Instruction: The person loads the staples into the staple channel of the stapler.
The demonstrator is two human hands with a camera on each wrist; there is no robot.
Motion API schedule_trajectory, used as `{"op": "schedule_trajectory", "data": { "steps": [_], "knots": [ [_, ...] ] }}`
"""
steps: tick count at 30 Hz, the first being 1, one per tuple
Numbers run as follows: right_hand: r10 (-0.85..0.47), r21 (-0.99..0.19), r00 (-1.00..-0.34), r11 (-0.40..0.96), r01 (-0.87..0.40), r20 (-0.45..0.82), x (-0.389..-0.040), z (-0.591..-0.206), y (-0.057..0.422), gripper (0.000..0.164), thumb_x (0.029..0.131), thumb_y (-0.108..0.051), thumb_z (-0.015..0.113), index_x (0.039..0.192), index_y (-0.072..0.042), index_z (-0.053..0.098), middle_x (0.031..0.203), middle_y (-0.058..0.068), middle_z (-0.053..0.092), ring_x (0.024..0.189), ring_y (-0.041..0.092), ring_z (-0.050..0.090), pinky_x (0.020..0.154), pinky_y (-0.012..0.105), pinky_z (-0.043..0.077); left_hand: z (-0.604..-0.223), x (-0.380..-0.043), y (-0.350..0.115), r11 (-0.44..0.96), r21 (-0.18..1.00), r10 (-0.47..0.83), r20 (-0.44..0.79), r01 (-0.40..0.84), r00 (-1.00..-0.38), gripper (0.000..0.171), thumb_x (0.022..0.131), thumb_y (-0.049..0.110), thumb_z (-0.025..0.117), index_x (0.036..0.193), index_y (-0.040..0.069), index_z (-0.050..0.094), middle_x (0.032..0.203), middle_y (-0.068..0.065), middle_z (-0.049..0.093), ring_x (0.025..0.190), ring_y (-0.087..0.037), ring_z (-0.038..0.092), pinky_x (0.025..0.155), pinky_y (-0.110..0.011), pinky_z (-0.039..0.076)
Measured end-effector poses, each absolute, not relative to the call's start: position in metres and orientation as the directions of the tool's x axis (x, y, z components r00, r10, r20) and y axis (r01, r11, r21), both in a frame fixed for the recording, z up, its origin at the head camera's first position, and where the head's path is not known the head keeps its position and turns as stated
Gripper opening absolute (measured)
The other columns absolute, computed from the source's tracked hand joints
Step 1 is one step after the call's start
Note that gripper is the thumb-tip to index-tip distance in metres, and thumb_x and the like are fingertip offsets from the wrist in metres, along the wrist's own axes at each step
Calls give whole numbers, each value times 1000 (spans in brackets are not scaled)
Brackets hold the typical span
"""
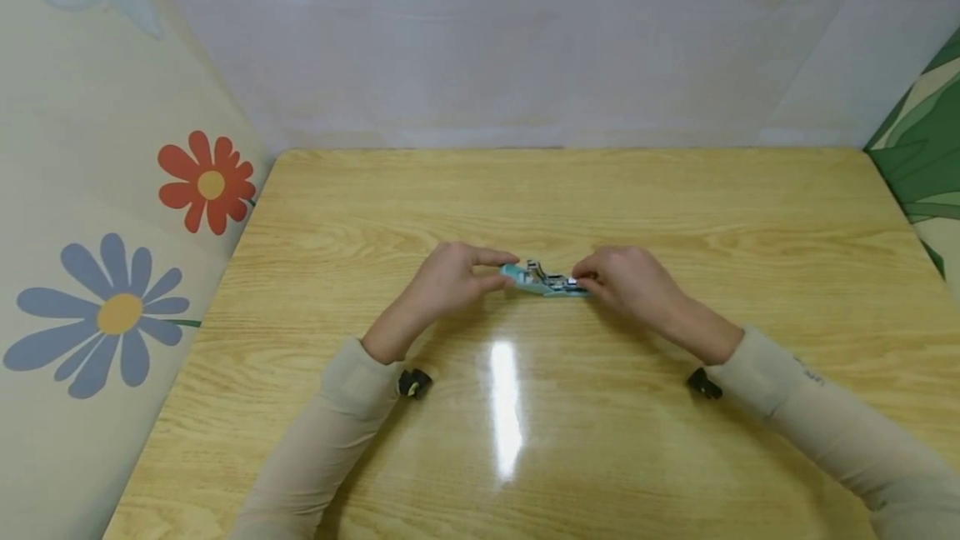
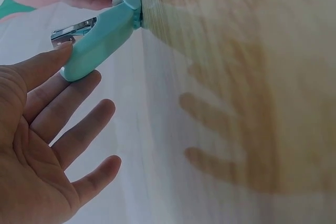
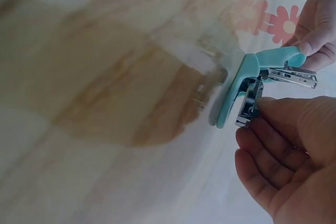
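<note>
A teal stapler stands spread wide, its metal inner parts exposed. My left hand pinches the end of its raised teal handle between thumb and fingers, while the other fingers stay stretched out. From the opposite side, my right hand pinches the metal channel over the base with thumb and index finger. Its remaining fingers are bent beneath. Whether a loose strip of staples lies between the right fingertips, I cannot tell. The base sits at the glossy tabletop, where its reflection shows in the right wrist view.
The wood-grain table spreads around both hands, with a bright glare streak in front. A whitish sheet rises behind the far edge. Flower-painted panels border the left side, and green painted leaves the right.
</note>
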State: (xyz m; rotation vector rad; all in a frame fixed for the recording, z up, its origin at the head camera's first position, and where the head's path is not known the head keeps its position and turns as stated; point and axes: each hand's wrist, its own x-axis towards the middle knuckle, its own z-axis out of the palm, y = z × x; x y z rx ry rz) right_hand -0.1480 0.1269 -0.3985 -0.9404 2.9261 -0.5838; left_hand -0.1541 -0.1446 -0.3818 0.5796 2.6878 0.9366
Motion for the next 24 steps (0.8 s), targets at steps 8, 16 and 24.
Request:
{"op": "schedule_trajectory", "data": {
  "steps": [8,16,24],
  "knots": [
    [-591,-318,-797,737,-597,125,-149,-399,130,14,91,-14,76,103,-9,79,98,8,78,87,22,74,80,40,60,-382,-154,-145,715,639,437,-92,284,-895,33,93,32,74,125,22,74,120,-8,75,43,-7,22,42,-20,26],
    [-602,-339,-784,714,-613,150,-149,-401,133,12,90,-14,77,101,-10,80,96,6,78,84,20,73,78,37,61,-382,-154,-144,714,637,439,-85,290,-894,33,93,31,75,125,21,74,119,-8,75,43,-7,22,42,-20,26],
    [-627,-338,-754,678,-653,198,-148,-405,131,11,90,-15,77,99,-9,80,94,7,78,84,20,73,76,37,61,-382,-153,-145,714,637,437,-78,292,-896,34,93,31,75,125,21,74,118,-8,76,42,-7,22,42,-20,26]
  ]
}}
